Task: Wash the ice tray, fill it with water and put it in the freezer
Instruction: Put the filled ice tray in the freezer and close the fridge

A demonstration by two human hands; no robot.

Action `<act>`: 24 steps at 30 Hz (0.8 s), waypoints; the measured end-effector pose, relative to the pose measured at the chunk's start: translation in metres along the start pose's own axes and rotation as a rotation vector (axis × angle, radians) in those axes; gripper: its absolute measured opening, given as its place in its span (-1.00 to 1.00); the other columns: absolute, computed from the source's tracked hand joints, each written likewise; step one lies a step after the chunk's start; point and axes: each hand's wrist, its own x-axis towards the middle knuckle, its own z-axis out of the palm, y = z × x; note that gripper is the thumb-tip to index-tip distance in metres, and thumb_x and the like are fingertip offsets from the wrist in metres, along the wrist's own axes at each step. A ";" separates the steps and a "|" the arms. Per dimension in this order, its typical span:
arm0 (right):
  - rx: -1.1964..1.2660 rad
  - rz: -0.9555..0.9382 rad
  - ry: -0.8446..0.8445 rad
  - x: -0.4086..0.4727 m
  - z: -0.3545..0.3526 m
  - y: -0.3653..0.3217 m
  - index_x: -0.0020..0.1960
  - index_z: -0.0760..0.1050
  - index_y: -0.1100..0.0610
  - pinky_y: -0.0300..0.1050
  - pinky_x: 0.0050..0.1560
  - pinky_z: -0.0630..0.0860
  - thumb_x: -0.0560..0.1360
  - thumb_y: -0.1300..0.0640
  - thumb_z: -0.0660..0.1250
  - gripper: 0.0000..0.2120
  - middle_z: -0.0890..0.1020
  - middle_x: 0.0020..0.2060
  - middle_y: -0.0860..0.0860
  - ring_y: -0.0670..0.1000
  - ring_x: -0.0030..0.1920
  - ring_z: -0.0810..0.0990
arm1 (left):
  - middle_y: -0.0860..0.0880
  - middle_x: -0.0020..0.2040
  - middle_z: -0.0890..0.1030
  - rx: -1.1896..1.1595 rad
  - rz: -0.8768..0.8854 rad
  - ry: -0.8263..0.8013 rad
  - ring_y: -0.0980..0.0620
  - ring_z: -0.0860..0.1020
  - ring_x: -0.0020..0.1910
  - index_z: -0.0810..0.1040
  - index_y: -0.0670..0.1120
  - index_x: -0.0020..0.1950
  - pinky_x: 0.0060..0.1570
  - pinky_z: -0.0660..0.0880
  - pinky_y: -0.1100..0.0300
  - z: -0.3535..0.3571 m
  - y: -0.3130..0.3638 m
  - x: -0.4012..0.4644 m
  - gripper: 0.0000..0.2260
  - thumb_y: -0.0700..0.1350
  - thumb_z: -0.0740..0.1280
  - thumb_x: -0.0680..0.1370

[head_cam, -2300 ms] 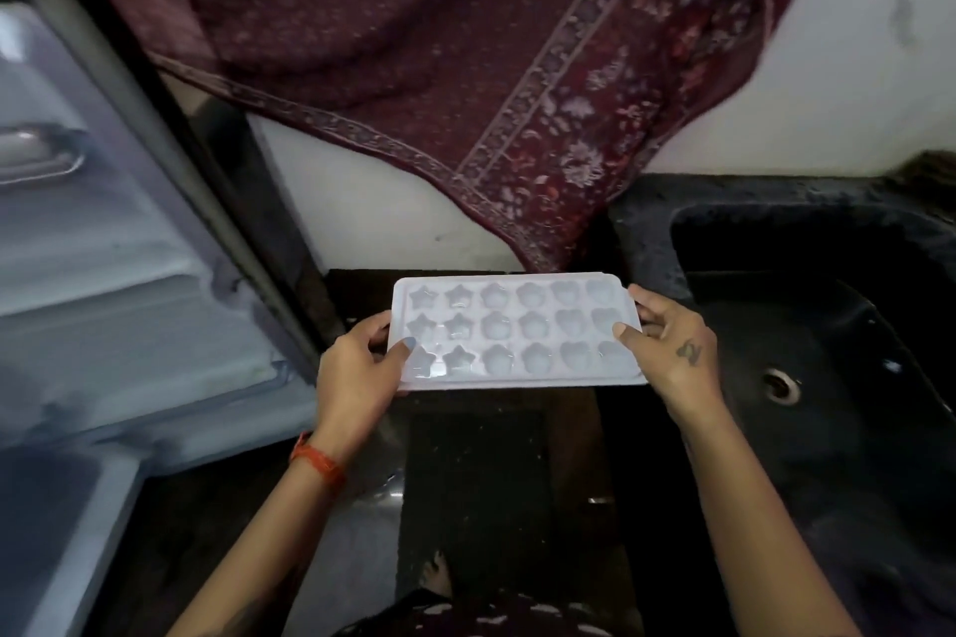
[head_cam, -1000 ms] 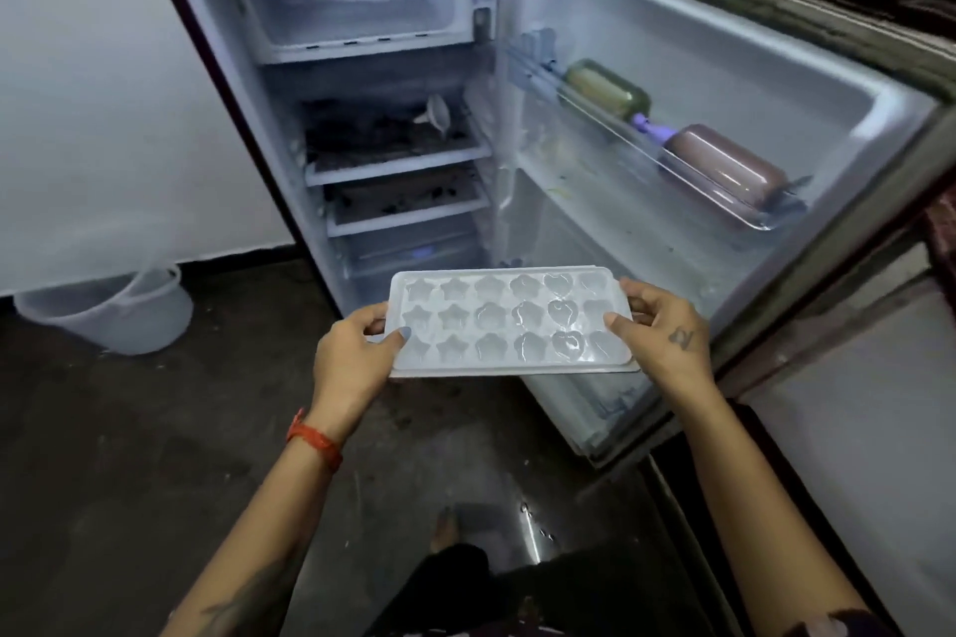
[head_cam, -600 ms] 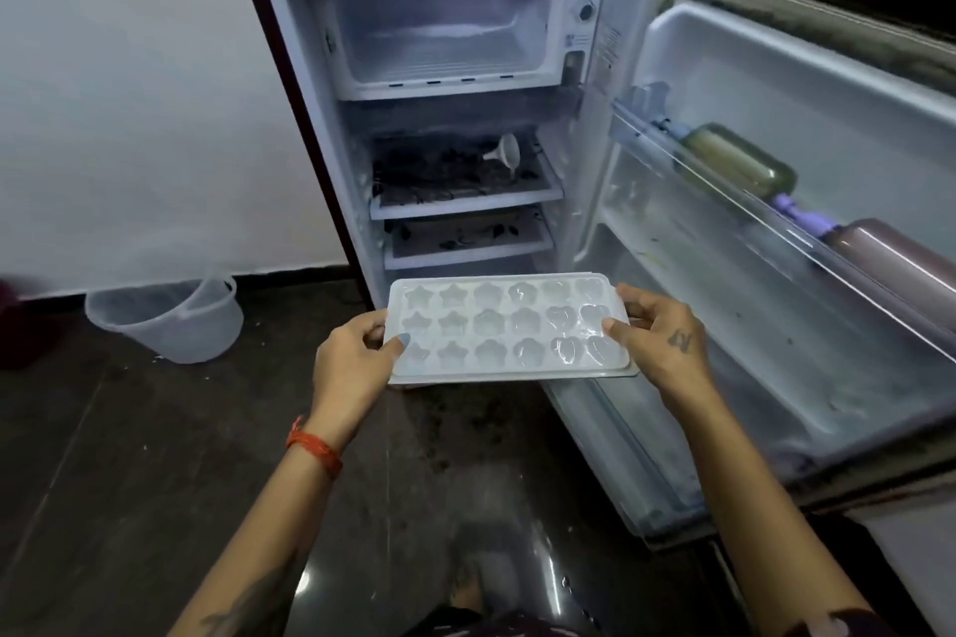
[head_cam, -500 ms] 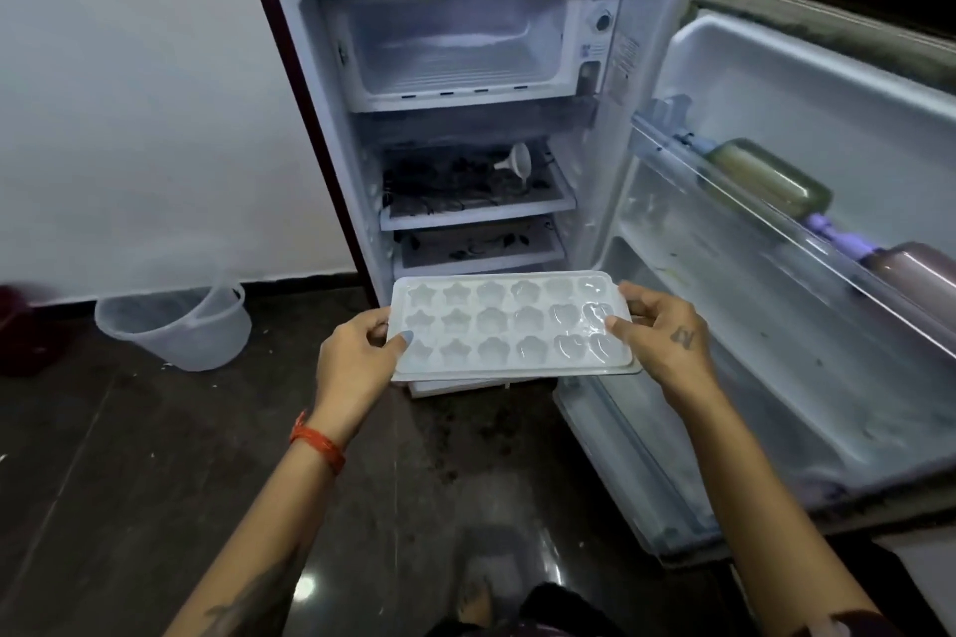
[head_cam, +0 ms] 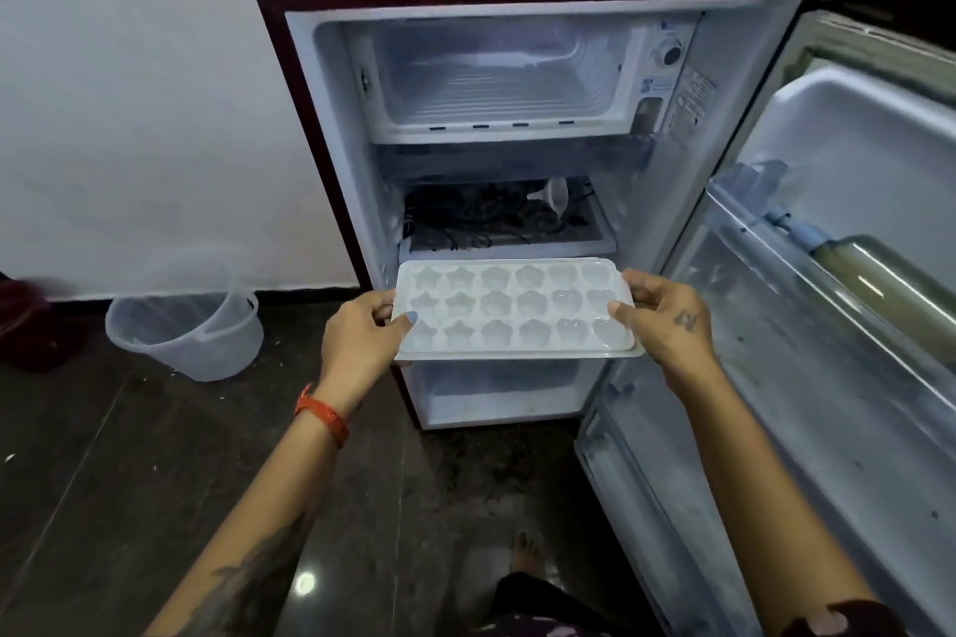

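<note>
Two hands on the ice tray [head_cam: 514,309], one at each short end. Left hand [head_cam: 362,334] grips the left end, thumb on the top rim, fingers curled underneath. Right hand [head_cam: 659,318] grips the right end the same way, thumb over the rim, fingers below. Tray is held roughly level in the air, in front of the open fridge [head_cam: 331,129], at about the height of the middle shelves, well below the freezer box [head_cam: 496,83]. Not touching any shelf as far as I can tell. Tray cells are star and heart shapes, three rows; they look glossy, water level hard to judge.

Freezer box sits at the top of the cabinet, its front open, frost along the back wall. Below it a shelf with a white funnel [head_cam: 551,199] lying on a dark patterned surface. Fridge door [head_cam: 853,274] swung open to the right; a bottle [head_cam: 879,279] lies in its door rack.

Left wrist has an orange band [head_cam: 320,414]. A clear plastic bucket [head_cam: 186,331] stands on the dark floor [head_cam: 103,455] left of the fridge, near the white wall. Something dark and tan sits on top of the fridge, cut off by the frame.
</note>
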 end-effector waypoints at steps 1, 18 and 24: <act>0.009 -0.004 -0.014 0.010 0.001 -0.003 0.23 0.55 0.15 -0.03 0.15 0.54 0.43 0.30 0.41 -0.62 0.66 0.02 0.03 0.03 0.00 0.62 | -0.05 0.04 0.67 -0.019 -0.012 0.004 -0.03 0.61 0.04 0.60 -0.12 0.21 0.09 0.54 0.03 0.002 0.002 0.009 -0.71 -0.16 0.39 0.49; 0.041 -0.107 -0.071 0.158 0.036 -0.057 0.26 0.52 0.21 -0.11 0.17 0.51 0.43 0.32 0.40 -0.61 0.63 0.12 0.07 0.01 0.05 0.60 | -0.10 0.01 0.62 -0.280 -0.089 0.052 0.08 0.58 -0.17 0.55 -0.27 0.21 -0.11 0.53 0.23 0.014 0.046 0.138 -0.72 -0.29 0.37 0.50; 0.046 -0.133 -0.041 0.199 0.044 -0.082 0.26 0.52 0.22 -0.24 -0.04 0.50 0.43 0.28 0.42 -0.61 0.63 0.01 0.02 -0.02 -0.03 0.60 | -0.17 0.02 0.62 -0.361 -0.098 0.031 0.07 0.57 -0.21 0.53 -0.28 0.22 -0.19 0.56 0.29 0.008 0.059 0.181 -0.70 -0.31 0.37 0.49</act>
